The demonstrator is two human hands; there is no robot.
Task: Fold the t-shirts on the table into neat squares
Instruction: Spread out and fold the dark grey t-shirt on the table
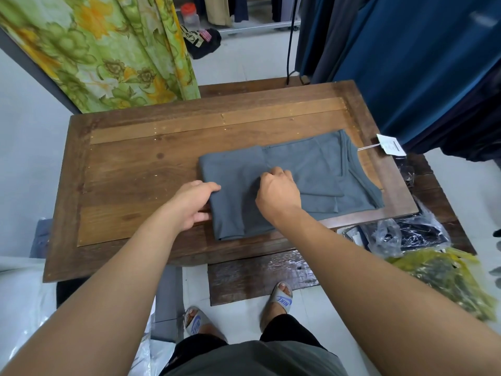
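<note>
Our left hand (193, 204) pinches the left edge of the slate-grey cotton t-shirt (314, 166), thumb on top. Our right hand (278, 191), fingers curled, grips a fold of cloth at the shirt's middle. The shirt lies partly folded on the right half of the brown wooden bench (135, 172), and its white paper tag (391, 144) reaches past the right edge.

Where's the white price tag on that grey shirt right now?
In the head view, the white tag lies at the far right edge of the table, just beyond the collar end of the grey t-shirt and below the hanging blue garments.
</note>
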